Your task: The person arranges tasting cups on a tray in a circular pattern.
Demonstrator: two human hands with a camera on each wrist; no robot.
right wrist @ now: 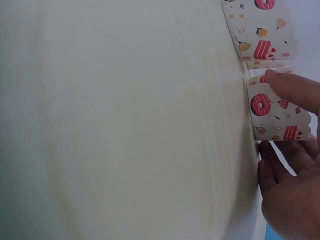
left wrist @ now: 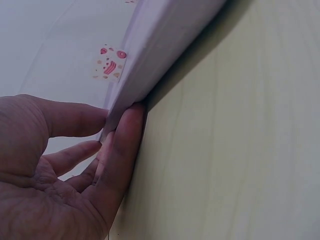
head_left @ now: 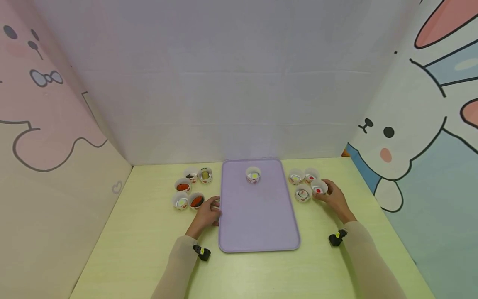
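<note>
A lavender tray (head_left: 257,216) lies on the table with one paper cup (head_left: 253,175) near its far end, a yellowish-green piece inside. My left hand (head_left: 208,216) is at the tray's left edge; in the left wrist view its thumb and fingers (left wrist: 125,145) pinch the rim, one finger low against the tabletop. At the right, my right hand (head_left: 334,199) grips a scallop-edged paper cup (right wrist: 280,110) printed with donuts and cake, holding a small red piece. Thumb and fingers are on opposite sides of this cup. It stands close beside three similar cups (head_left: 303,193).
Left of the tray, several paper cups (head_left: 183,186) stand grouped, some with orange-red or dark contents, one with a yellow-brown piece (head_left: 205,175). A pale wall (head_left: 250,104) rises behind the yellow table (head_left: 254,274). Cartoon-printed panels (head_left: 396,158) flank both sides.
</note>
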